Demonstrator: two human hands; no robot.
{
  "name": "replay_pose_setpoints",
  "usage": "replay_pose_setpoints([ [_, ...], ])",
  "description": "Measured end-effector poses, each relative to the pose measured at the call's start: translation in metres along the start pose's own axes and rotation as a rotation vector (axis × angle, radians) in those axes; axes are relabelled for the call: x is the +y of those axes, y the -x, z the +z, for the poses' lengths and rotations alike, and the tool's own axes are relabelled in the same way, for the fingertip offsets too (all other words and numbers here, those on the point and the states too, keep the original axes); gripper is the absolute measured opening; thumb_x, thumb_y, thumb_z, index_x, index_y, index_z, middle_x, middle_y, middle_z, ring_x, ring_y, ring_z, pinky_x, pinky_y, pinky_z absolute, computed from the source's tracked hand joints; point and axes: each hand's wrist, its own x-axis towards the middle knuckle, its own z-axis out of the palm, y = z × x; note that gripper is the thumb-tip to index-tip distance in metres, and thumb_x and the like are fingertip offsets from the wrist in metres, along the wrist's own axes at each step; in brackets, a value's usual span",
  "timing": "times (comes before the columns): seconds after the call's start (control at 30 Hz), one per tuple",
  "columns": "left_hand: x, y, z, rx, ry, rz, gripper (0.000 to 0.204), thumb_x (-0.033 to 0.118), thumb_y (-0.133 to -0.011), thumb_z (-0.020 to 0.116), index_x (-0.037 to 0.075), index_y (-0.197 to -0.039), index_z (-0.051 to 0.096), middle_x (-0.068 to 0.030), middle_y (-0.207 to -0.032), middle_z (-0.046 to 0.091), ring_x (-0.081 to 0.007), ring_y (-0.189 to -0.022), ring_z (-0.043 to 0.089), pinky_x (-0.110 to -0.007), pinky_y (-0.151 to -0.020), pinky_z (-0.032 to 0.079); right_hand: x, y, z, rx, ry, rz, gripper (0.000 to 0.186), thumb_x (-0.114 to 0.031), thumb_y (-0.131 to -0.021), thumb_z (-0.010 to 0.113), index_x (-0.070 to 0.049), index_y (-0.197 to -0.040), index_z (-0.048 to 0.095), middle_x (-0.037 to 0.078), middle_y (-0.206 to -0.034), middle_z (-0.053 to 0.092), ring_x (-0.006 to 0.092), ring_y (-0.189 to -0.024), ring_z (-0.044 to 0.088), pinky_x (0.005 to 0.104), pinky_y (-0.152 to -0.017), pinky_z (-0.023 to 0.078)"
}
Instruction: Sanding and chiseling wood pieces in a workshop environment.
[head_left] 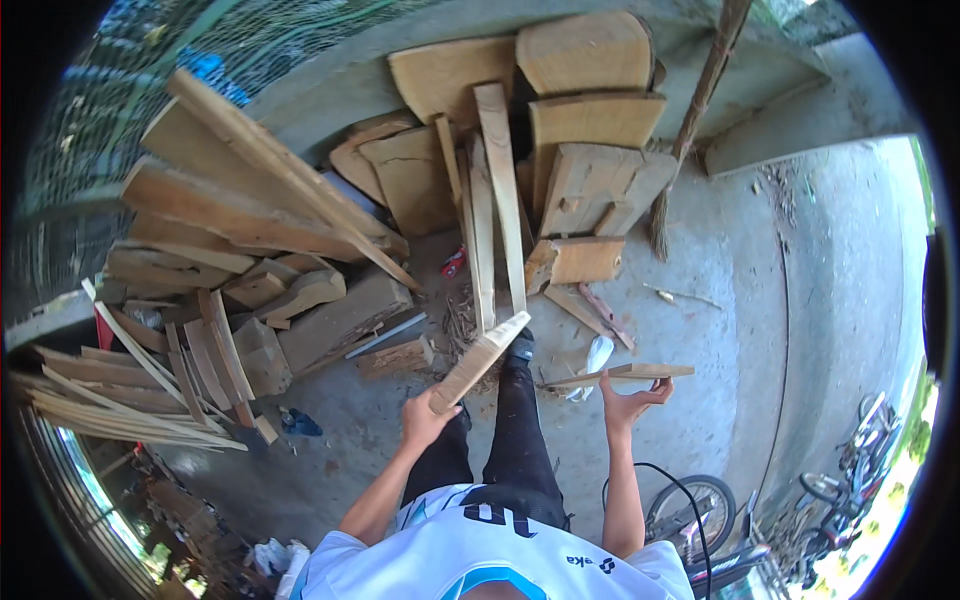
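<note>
My left hand (pixel 427 420) is closed round the lower end of a short wooden board (pixel 484 360). That board slants up and to the right in front of my legs, its far end overlapping the foot of the tall leaning planks (pixel 483 220). Over on the right, my right hand (pixel 632 402) grips a thin, flat piece of wood (pixel 650 370) from below, thumb and fingers spread along its near edge. This piece is seen nearly edge-on, and the two pieces are apart.
Thick wood slabs (pixel 585 55) lean against the far wall. Timber offcuts (pixel 340 315) and long strips (pixel 120 410) are heaped at the left. A broom (pixel 690 130) stands at the far right, a white plastic bag (pixel 598 354) lies on the floor, and a bicycle wheel (pixel 690 510) is near my right arm.
</note>
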Motion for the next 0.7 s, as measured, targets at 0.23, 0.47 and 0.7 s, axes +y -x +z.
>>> replay_pose_setpoints([
  [0.23,-0.013,-0.045,-0.055,0.218,0.085,-0.294,0.046,0.033,-0.065,0.085,0.007,-0.100,0.072,-0.0186,-0.090,0.072,-0.0344,-0.088,0.070,-0.045,-0.081,0.053,-0.011,0.027,-0.012,-0.036,-0.002,-0.016,0.119,-0.018,-0.062,0.091,0.000,-0.140,0.004,0.022,-0.139,0.017,0.0370,-0.131,0.028,0.0516,-0.115,0.023],
  [0.47,-0.080,-0.141,-0.049,0.356,0.111,-0.267,0.047,0.033,-0.063,0.087,0.006,-0.099,0.072,-0.0196,-0.093,0.072,-0.0363,-0.089,0.069,-0.045,-0.079,0.054,-0.021,0.049,-0.017,-0.028,0.054,-0.076,0.120,-0.015,-0.060,0.091,0.000,-0.143,0.005,0.022,-0.140,0.018,0.0375,-0.131,0.031,0.0533,-0.114,0.025],
  [0.7,-0.123,-0.266,-0.011,0.450,0.177,-0.459,0.051,0.032,-0.059,0.091,0.004,-0.097,0.071,-0.0189,-0.094,0.072,-0.0326,-0.092,0.070,-0.043,-0.080,0.054,-0.042,0.084,-0.023,-0.055,0.206,-0.083,0.124,-0.011,-0.061,0.088,-0.002,-0.141,-0.005,0.025,-0.138,0.027,0.0402,-0.128,0.036,0.0542,-0.113,0.028],
])
